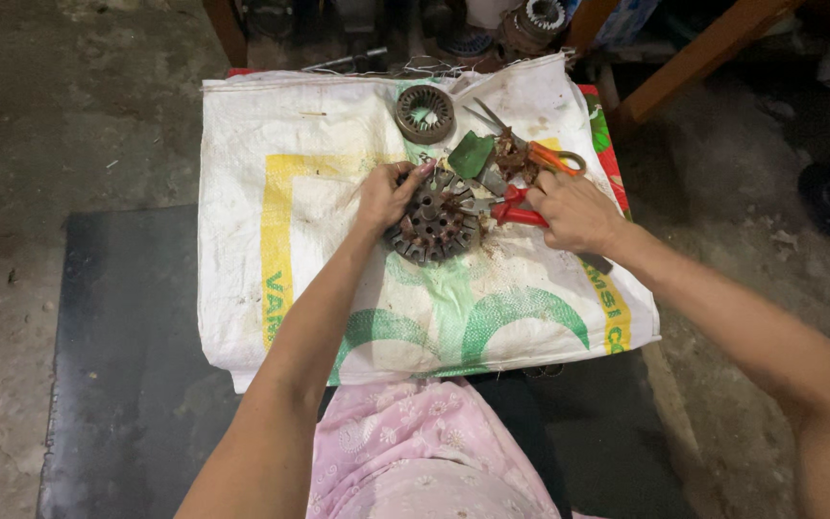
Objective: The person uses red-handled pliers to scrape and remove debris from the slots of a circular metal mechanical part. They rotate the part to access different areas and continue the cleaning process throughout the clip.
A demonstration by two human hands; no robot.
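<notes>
Sack (pixel 338 125): left hand (pixel 386 195) on stator (pixel 434 226).

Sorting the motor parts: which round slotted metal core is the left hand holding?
The larger core under the left hand; the smaller ring lies untouched farther away.

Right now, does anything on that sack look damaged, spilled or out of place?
Yes. Reddish-brown debris lies loose on the white sack beside the orange-handled scissors. The round slotted metal core under the left hand looks rusty and dirty. The right hand grips red-handled pliers at it.
</notes>
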